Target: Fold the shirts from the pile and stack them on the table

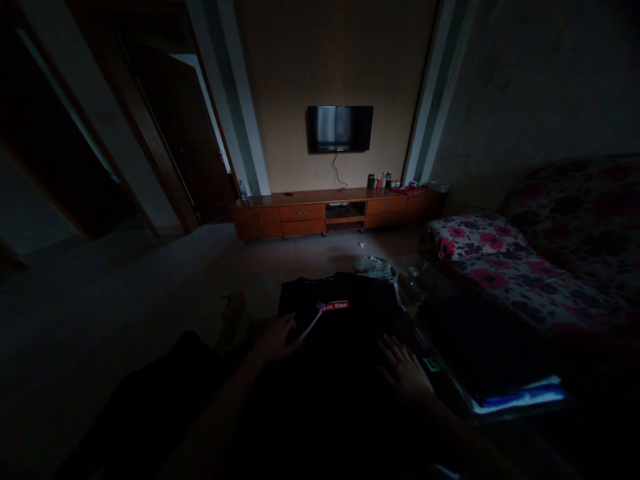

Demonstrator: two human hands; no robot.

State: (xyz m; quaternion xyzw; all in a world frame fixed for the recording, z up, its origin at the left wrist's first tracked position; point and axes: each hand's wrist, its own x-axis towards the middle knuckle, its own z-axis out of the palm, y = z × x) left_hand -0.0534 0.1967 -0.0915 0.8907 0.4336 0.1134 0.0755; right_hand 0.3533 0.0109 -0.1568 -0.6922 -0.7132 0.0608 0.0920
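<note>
1. One black T-shirt (345,313) with a red label lies spread out, well below the wall television (340,128).
2. Two hands rest on it: the left hand (273,335) and the right hand (405,370).
3. One television hangs on the wall.
4. One long wooden cabinet (335,212) stands directly under the television.
5. One floral sofa (545,253) sits to the television's right.
6. One plastic bottle (243,191) stands at the cabinet's left end.

I saw a black T-shirt (345,313) spread flat in the lower middle of the frame, its collar pointing toward the top of the picture. A small red label with white lettering sat on its chest. Its near part was lost in the dark.
</note>
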